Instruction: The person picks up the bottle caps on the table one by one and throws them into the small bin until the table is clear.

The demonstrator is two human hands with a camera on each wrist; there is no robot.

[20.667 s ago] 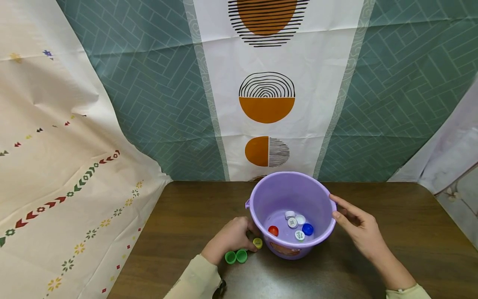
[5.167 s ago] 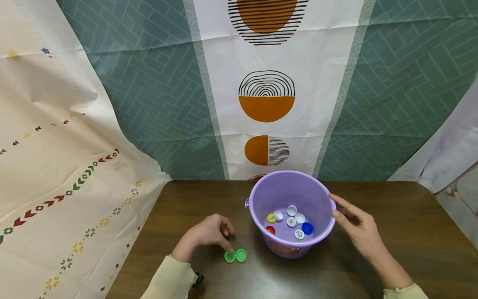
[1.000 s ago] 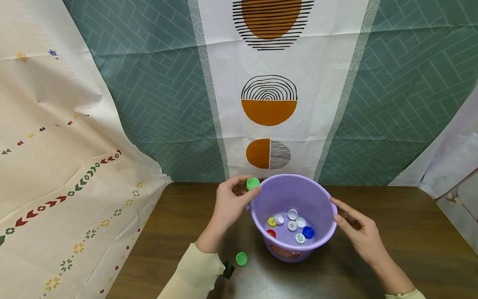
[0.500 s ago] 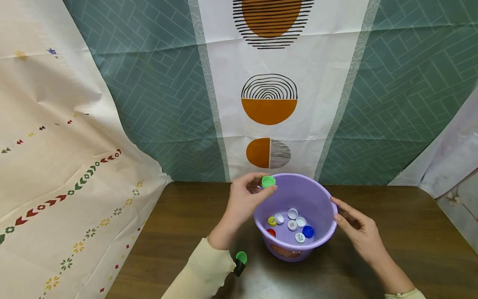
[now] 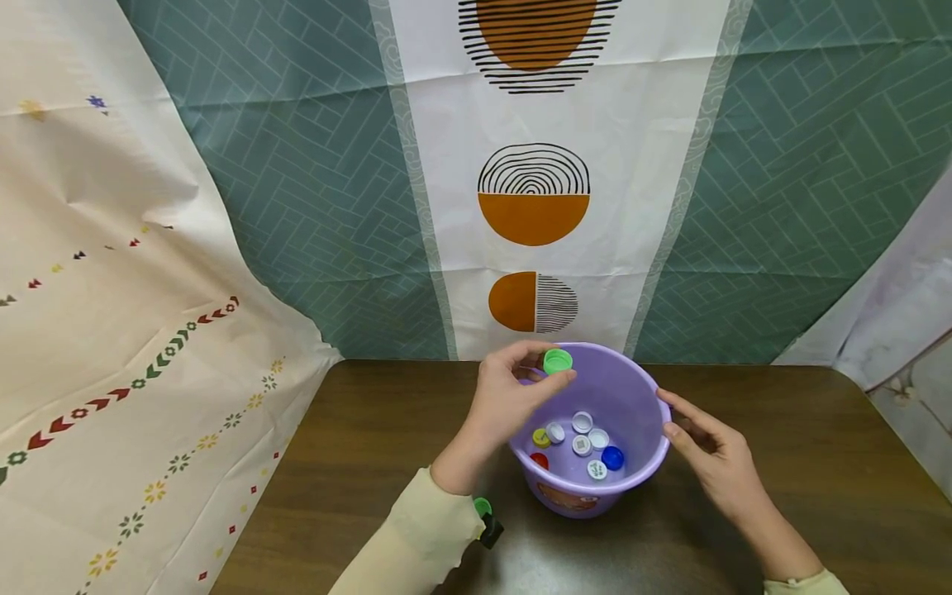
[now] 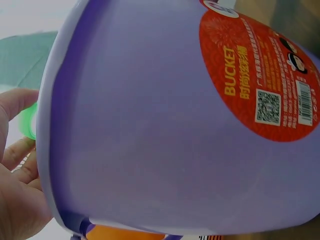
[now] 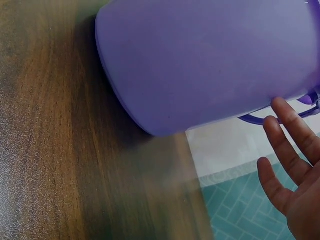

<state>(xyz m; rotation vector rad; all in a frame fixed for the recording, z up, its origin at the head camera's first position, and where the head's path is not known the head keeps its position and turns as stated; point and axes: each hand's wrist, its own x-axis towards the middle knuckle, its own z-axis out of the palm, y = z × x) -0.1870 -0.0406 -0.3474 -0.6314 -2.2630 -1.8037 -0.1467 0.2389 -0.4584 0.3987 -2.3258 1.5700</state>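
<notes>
My left hand (image 5: pixel 500 401) pinches a green bottle cap (image 5: pixel 558 362) between thumb and fingers, over the left part of the purple bucket (image 5: pixel 613 388). In the left wrist view, the bucket's rim partly covers this green cap (image 6: pixel 28 121). Several caps lie on the bucket's bottom: a blue one (image 5: pixel 613 458), a yellow one (image 5: pixel 541 438), a red one (image 5: pixel 540 460) and several white ones (image 5: pixel 598 439). My right hand (image 5: pixel 717 463) touches the bucket's right rim with thumb and forefinger; its other fingers look extended in the right wrist view.
A second green cap (image 5: pixel 482 506) lies on the wooden table (image 5: pixel 357 446), partly hidden by the dark wrist device (image 5: pixel 491 531). A patterned cloth (image 5: pixel 535 248) hangs behind the table. The bucket has a red label (image 6: pixel 260 75) and a purple handle (image 7: pixel 255 120).
The yellow cap and more white ones have joined those in the bucket. My left hand has lifted one green cap from the table and moved right over the bucket. My right hand stays at the rim.
</notes>
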